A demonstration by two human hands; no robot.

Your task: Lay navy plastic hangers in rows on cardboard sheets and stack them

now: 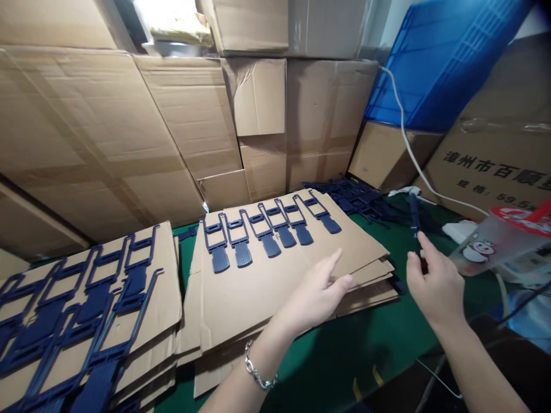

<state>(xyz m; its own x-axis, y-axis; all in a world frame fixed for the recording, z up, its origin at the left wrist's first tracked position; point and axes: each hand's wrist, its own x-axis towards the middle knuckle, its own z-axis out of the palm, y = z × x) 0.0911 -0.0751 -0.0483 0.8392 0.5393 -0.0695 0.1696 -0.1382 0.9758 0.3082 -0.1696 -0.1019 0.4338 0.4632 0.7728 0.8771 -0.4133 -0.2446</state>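
Note:
Over the right front part of a cardboard sheet (258,292), my left hand (316,289) is open, thumb and fingers apart, with nothing in it. On that sheet lies a row of dark blue plastic frame-shaped parts (271,246), each with a flat paddle end towards me. My right hand (437,281), to the right of the stack, pinches a narrow dark blue piece (414,213) that points upright and away. It is seen almost edge-on, so its exact kind cannot be made out. Its lower end is hidden by the fingers.
More blue parts (97,298) cover a second cardboard stack at left. A heap of dark blue pieces (357,198) lies behind. Right are a plastic cup (482,246) with red lid and a white cable (404,126). Boxes (181,115) and a blue crate (430,63) stand behind the green table (365,338).

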